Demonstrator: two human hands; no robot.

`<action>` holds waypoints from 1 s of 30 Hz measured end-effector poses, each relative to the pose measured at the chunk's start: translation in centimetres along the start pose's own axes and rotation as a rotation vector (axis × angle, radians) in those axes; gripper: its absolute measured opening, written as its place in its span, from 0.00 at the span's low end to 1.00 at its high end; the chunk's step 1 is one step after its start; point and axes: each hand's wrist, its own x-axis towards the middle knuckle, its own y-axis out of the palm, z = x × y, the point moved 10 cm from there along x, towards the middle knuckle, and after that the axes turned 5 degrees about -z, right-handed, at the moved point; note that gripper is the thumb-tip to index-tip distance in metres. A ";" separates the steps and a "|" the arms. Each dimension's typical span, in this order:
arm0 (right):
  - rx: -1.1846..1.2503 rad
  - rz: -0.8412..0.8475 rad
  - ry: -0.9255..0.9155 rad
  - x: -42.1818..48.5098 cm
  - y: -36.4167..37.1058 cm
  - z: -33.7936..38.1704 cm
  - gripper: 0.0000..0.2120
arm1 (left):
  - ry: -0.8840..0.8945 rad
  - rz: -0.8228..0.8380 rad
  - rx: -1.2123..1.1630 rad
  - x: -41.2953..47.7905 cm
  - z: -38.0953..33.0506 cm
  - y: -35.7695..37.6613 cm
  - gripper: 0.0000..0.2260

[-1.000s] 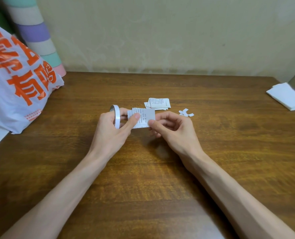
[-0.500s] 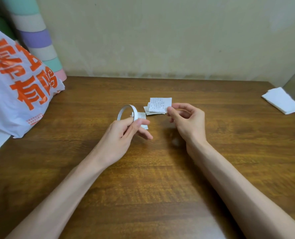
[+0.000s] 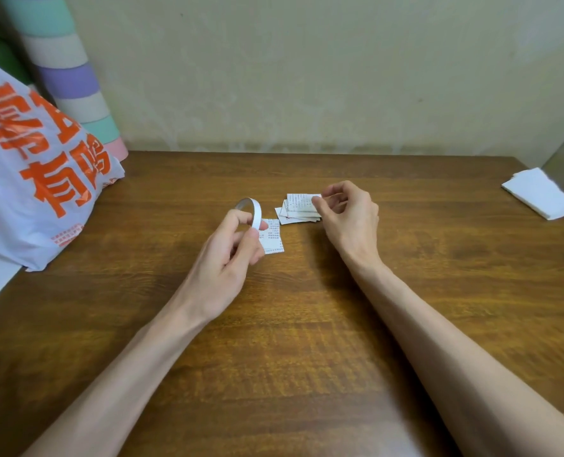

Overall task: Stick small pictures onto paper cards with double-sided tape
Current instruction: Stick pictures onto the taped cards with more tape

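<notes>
A thin white ring of double-sided tape (image 3: 257, 213) stands upright in the curled fingers of the left hand (image 3: 227, 255). Just beside its thumb, a small printed paper card (image 3: 274, 240) lies flat on the grained wooden table (image 3: 307, 324). A second ago both hands held that card; now the right hand (image 3: 349, 216) pinches the top slip (image 3: 302, 199) of the loose stack (image 3: 298, 215) behind. An orange-lettered plastic bag (image 3: 43, 192) slumps far left, and folded white sheets (image 3: 537, 192) lie far right.
</notes>
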 end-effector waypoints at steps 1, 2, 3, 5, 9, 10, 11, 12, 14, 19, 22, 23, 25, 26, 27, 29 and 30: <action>0.034 0.032 -0.031 -0.4 0.1 0.6 0.07 | 0.016 0.007 -0.003 0.0 -0.2 0.1 0.06; 0.084 0.069 -0.067 -1.1 0.2 1.5 0.05 | 0.033 0.014 0.002 0.0 -0.3 0.2 0.06; 0.143 0.109 -0.101 -1.9 0.2 2.5 0.04 | 0.050 0.018 0.014 -0.1 -0.5 0.3 0.07; 0.252 0.175 -0.163 -3.7 -0.1 4.5 0.03 | 0.081 0.012 0.030 -0.1 -0.9 0.3 0.08; 0.323 0.225 -0.344 -6.8 -1.2 7.6 0.11 | 0.114 -0.007 0.022 -0.2 -1.5 0.2 0.09; 0.304 0.213 -0.395 -7.3 -1.4 8.0 0.12 | 0.118 -0.007 0.018 -0.3 -1.6 0.2 0.09; 0.283 0.188 -0.440 -7.7 -1.5 8.2 0.13 | 0.120 -0.006 0.013 -0.3 -1.7 0.2 0.10; 0.266 0.155 -0.475 -8.0 -1.6 8.3 0.13 | 0.121 -0.008 0.012 -0.3 -1.7 0.2 0.09; 0.223 0.071 -0.541 -8.5 -1.9 8.4 0.12 | 0.123 -0.019 0.023 -0.3 -1.6 0.1 0.09; 0.113 -0.110 -0.707 -10.0 -2.5 9.0 0.08 | 0.114 -0.072 0.046 -0.2 -1.0 -0.5 0.08; 0.124 -0.118 -0.717 -10.3 -2.7 9.0 0.08 | 0.122 -0.118 0.084 -0.3 -1.1 -1.2 0.07; 0.126 -0.102 -0.706 -10.3 -2.6 8.9 0.08 | 0.119 -0.136 0.091 -0.3 -1.2 -1.5 0.07; 0.122 -0.073 -0.680 -10.3 -2.3 8.7 0.09 | 0.113 -0.162 0.122 -0.4 -1.3 -1.8 0.08; 0.127 -0.060 -0.671 -10.3 -2.2 8.6 0.09 | 0.112 -0.168 0.145 -0.4 -1.3 -1.9 0.08; 0.136 -0.047 -0.662 -10.4 -2.1 8.5 0.10 | 0.113 -0.171 0.163 -0.3 -1.3 -2.0 0.08; 0.166 -0.019 -0.635 -10.4 -1.9 8.5 0.11 | 0.123 -0.155 0.191 -0.3 -1.4 -1.9 0.08; 0.193 -0.002 -0.607 -10.3 -1.8 8.3 0.12 | 0.135 -0.138 0.213 -0.3 -1.5 -1.7 0.09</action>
